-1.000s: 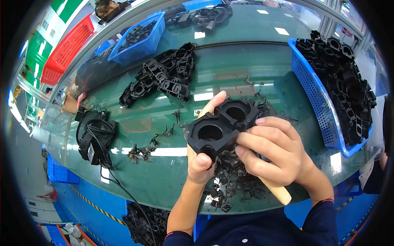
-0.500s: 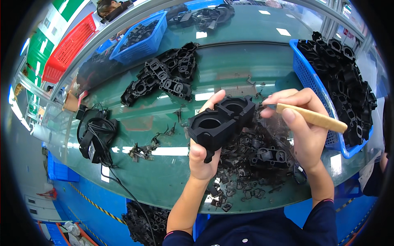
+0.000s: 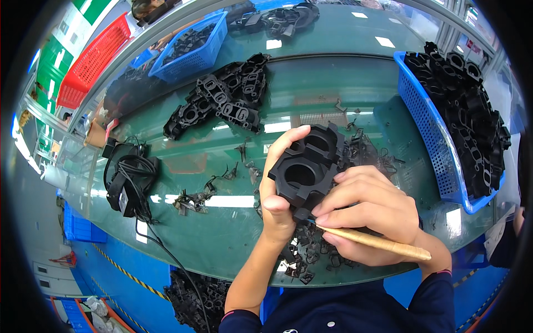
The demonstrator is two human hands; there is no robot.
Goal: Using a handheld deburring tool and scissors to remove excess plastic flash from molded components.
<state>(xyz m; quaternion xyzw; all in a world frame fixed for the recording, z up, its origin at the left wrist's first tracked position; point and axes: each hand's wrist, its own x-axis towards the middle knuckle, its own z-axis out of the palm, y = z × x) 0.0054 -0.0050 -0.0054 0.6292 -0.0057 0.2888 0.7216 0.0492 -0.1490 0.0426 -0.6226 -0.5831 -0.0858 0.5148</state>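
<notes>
Black, angular plastic part with two round bores (image 3: 316,161) sits, as I see remotely, clasped in the nearer left hand (image 3: 277,213), long axis toward one o'clock, at ten o'clock from the right hand (image 3: 375,208) pinching a slim, tan-handled tool (image 3: 383,243).

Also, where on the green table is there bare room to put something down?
One bare patch of the green table lies between the heap of black parts and the right blue basket. Another is near the front edge, between the black cord and the left forearm. Black scraps crowd the table around the right hand.
</notes>
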